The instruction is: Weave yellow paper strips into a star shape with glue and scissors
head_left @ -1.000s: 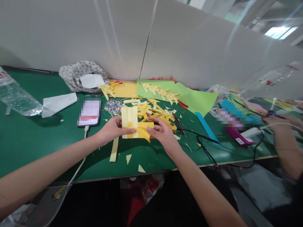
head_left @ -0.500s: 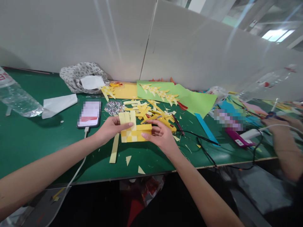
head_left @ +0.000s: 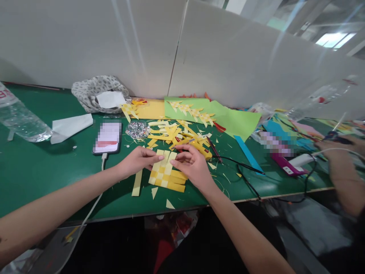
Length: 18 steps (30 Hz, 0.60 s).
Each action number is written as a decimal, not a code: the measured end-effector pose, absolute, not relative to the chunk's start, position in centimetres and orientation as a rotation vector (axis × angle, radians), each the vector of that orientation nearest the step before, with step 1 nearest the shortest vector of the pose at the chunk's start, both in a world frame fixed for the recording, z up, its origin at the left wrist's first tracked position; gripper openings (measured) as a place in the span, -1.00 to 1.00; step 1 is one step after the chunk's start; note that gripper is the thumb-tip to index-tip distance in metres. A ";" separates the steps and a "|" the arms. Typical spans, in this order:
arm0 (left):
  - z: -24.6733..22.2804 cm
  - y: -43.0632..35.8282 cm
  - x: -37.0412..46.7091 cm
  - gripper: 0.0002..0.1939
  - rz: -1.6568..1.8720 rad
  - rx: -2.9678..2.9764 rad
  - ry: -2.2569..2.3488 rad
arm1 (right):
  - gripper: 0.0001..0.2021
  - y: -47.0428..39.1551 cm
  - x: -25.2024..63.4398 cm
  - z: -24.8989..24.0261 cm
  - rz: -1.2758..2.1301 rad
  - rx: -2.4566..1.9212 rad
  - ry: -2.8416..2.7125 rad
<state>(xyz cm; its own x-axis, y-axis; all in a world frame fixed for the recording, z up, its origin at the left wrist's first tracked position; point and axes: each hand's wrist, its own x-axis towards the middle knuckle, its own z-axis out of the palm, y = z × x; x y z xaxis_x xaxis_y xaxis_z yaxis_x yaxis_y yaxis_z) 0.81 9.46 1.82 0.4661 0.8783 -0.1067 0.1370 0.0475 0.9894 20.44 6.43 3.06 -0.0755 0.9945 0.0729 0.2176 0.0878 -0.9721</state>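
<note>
A woven mat of pale and deep yellow paper strips [head_left: 167,173] lies on the green table [head_left: 34,167], tilted, near the front edge. My left hand [head_left: 138,160] pinches its upper left strips. My right hand [head_left: 192,163] holds its upper right edge with the fingertips. A loose pale yellow strip [head_left: 137,183] lies just left of the mat. Behind the hands is a heap of yellow paper scraps and woven pieces [head_left: 178,135].
A phone [head_left: 107,137] on a white cable, a water bottle [head_left: 19,120], white paper [head_left: 71,125] and a patterned cloth bag [head_left: 97,93] sit at left. Green sheets [head_left: 228,118] and a black cable [head_left: 242,167] lie right. Another person's hand [head_left: 342,160] works at far right.
The woven mat has come down from being held up in front of me and now lies tilted on the table. Both hands followed it down and keep hold of its top edge.
</note>
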 end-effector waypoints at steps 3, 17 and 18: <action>2.1 9.1 1.0 -0.77 0.693 1.431 0.930 | -0.60 6.2 20.0 2.8 1.047 -1.249 -1.437; 1.5 9.2 1.0 -0.75 0.578 1.461 0.900 | -0.53 10.2 27.7 3.8 0.179 -1.953 -1.985; 1.5 9.2 1.0 -0.74 0.566 1.449 0.887 | -0.56 10.3 27.8 3.8 0.179 -1.972 -1.996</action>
<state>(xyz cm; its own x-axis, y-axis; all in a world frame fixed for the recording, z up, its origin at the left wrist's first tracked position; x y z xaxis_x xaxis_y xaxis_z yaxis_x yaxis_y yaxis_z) 0.97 9.21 1.49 0.5792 0.7970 -0.1716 0.1797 0.0805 0.9804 27.84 10.26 3.76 0.0109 0.9897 0.1431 0.9483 0.0351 -0.3154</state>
